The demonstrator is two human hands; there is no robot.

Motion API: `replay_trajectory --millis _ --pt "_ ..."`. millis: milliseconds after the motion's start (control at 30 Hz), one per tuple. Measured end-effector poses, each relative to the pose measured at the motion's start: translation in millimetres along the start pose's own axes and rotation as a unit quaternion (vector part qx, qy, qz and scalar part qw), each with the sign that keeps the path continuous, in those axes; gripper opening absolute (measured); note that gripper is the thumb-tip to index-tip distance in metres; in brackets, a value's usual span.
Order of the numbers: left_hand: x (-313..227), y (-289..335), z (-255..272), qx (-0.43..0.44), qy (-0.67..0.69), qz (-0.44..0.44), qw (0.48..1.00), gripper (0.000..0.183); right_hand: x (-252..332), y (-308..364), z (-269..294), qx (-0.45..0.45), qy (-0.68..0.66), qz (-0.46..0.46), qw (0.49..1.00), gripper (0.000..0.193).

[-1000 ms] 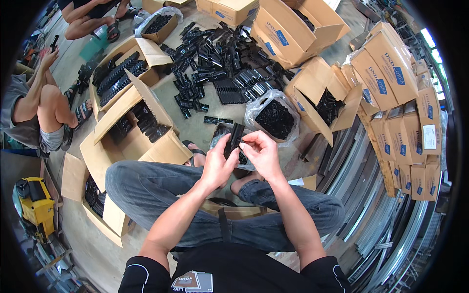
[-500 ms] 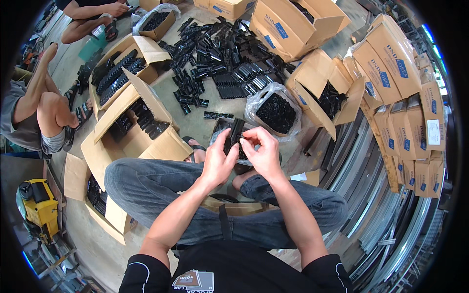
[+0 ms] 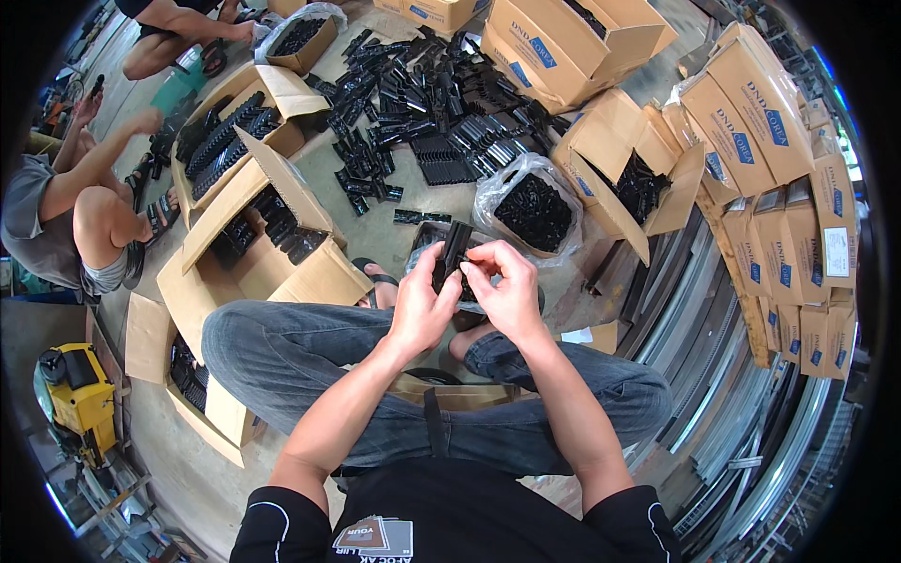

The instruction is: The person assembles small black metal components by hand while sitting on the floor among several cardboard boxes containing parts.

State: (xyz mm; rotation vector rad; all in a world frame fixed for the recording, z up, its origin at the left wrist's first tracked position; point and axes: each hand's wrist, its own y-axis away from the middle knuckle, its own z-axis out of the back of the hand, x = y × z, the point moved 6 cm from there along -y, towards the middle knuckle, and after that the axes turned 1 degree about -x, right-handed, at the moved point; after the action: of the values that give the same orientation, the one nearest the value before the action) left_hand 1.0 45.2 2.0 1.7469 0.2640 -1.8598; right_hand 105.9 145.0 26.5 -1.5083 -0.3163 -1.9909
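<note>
Pinching a black part at the frame's centre, the left hand likely steadies it for the right hand, whose grip pinches the part's lower right edge over a plastic-lined container.

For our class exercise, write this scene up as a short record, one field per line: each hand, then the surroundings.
Left hand: grips a black part
Right hand: fingers pinched at the same part
Ahead: pile of black parts on the floor
Left side: open cardboard box; yellow machine
Right side: stacked cartons; long metal strips
Other people: person in a grey top; second person, partly cut off
</note>
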Motion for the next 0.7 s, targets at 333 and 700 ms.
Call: replay_trajectory --millis 333,700 --pt "-1.5 1.6 0.9 0.007 0.000 0.020 1.000 0.042 4.6 -0.3 0.6 -0.005 0.001 0.001 1.000 0.011" --pt "1.9 -1.1 -0.4 -0.017 -0.043 -0.072 0.996 0.046 10.2 -1.4 -0.1 0.000 0.004 0.048 0.999 0.014"
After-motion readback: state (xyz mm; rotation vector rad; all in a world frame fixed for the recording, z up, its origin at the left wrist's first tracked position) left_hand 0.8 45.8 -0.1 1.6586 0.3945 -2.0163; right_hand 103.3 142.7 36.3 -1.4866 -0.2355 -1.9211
